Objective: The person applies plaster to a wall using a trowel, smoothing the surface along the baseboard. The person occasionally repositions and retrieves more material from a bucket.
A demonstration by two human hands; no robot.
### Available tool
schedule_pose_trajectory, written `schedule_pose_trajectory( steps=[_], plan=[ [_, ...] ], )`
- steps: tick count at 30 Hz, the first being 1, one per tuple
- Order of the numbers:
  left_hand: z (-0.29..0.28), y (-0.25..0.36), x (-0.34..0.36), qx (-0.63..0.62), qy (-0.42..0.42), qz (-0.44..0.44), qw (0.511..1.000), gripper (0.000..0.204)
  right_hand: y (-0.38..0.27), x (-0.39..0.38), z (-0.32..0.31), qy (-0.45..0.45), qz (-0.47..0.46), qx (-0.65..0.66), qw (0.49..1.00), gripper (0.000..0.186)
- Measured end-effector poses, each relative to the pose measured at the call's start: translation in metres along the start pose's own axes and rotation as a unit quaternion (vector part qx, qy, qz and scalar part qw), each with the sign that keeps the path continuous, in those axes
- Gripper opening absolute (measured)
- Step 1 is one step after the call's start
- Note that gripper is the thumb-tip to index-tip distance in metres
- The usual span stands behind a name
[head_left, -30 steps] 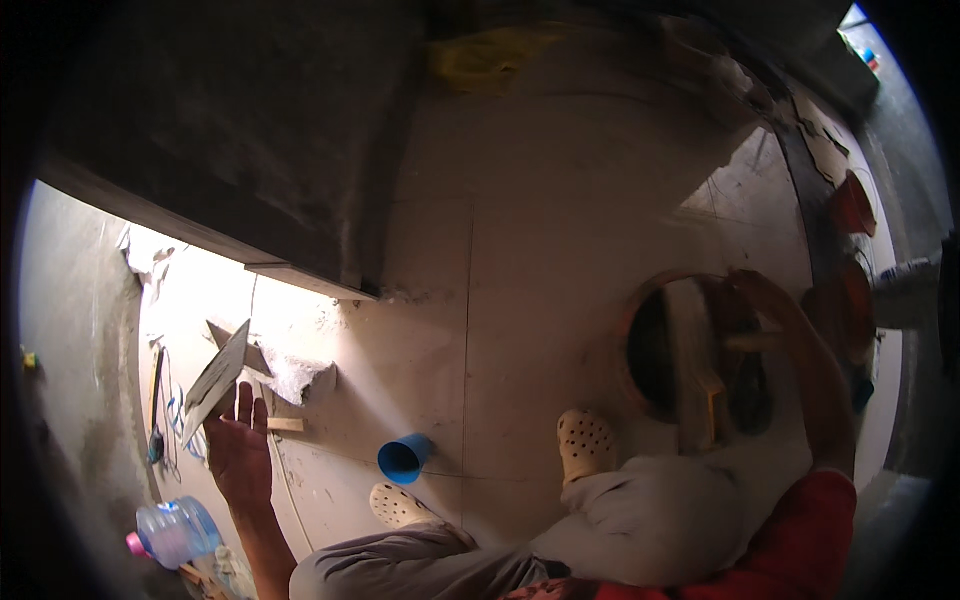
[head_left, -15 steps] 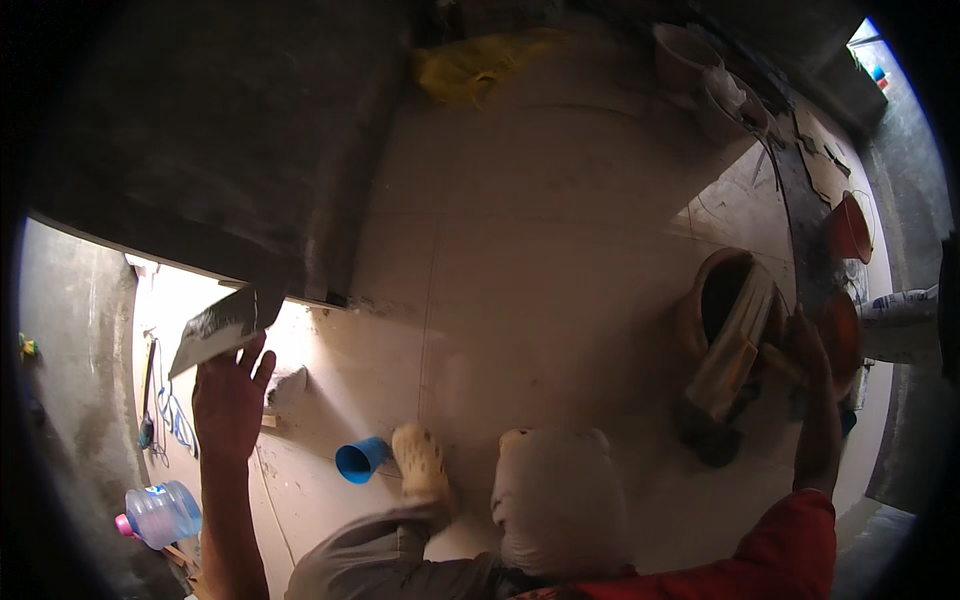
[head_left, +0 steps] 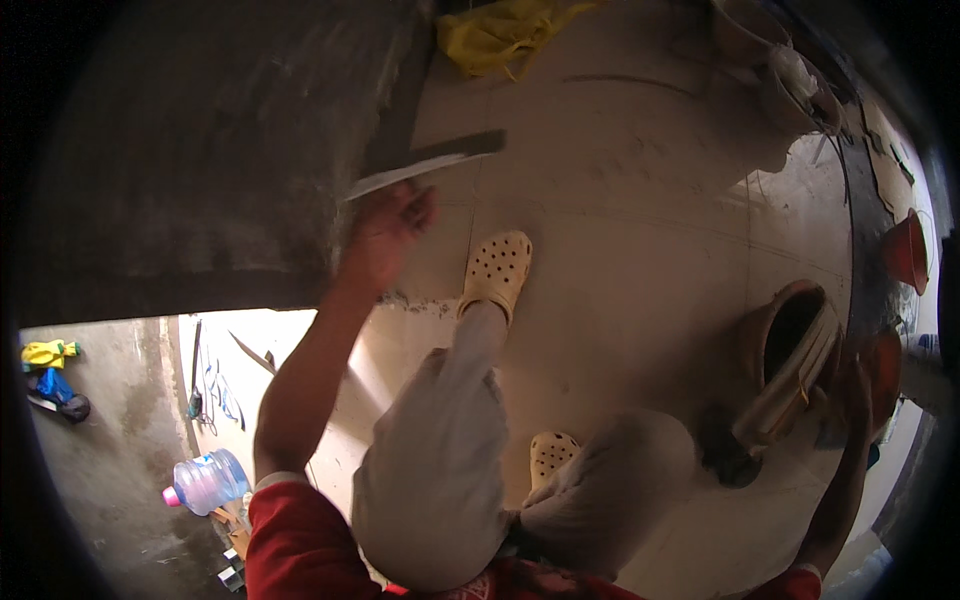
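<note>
My left hand (head_left: 385, 235), blurred by motion, is closed on a flat plastering trowel (head_left: 425, 168), seen nearly edge-on beside the dark wall (head_left: 220, 150). The trowel has a pale lower edge and a dark face; its handle is hidden. At the right, my right hand (head_left: 855, 395) is closed beside a tilted bucket (head_left: 768, 335) with a dark inside. A long pale object (head_left: 790, 385) lies along the bucket's near side and ends in a dark mass (head_left: 728, 450). Blur and shadow hide its kind, and what the right fingers grip I cannot make out.
My feet wear pale clogs (head_left: 500, 262) on the tiled floor (head_left: 620, 260). A yellow sack (head_left: 500, 40) lies at the far side. Reddish buckets (head_left: 906, 252) stand along the right. A large water bottle (head_left: 210, 482) lies at the left, near cords and tools (head_left: 215, 390).
My left hand has swung the trowel right and farther away, past the wall's end. My left leg has stepped forward. The blue cup is out of sight. The right hand stays beside the bucket.
</note>
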State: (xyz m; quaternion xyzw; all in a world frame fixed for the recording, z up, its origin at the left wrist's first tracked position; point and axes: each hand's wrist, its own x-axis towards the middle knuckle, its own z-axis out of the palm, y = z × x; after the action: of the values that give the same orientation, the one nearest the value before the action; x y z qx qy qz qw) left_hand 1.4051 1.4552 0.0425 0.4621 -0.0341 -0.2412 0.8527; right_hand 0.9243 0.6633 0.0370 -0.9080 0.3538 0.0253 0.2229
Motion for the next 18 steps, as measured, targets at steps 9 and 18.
schedule_pose_trajectory(
  steps=[9, 18],
  plan=[
    [0.02, -0.036, 0.091, 0.013, 0.047, -0.086, 0.995, 0.028, -0.068, -0.021, -0.036, 0.048, 0.058, 0.068, 0.995, 0.053],
    [0.014, -0.053, 0.243, -0.043, 0.053, -0.137, 0.988, 0.032, -0.169, -0.024, -0.059, 0.1, 0.117, 0.124, 0.98, 0.053]
  ],
)
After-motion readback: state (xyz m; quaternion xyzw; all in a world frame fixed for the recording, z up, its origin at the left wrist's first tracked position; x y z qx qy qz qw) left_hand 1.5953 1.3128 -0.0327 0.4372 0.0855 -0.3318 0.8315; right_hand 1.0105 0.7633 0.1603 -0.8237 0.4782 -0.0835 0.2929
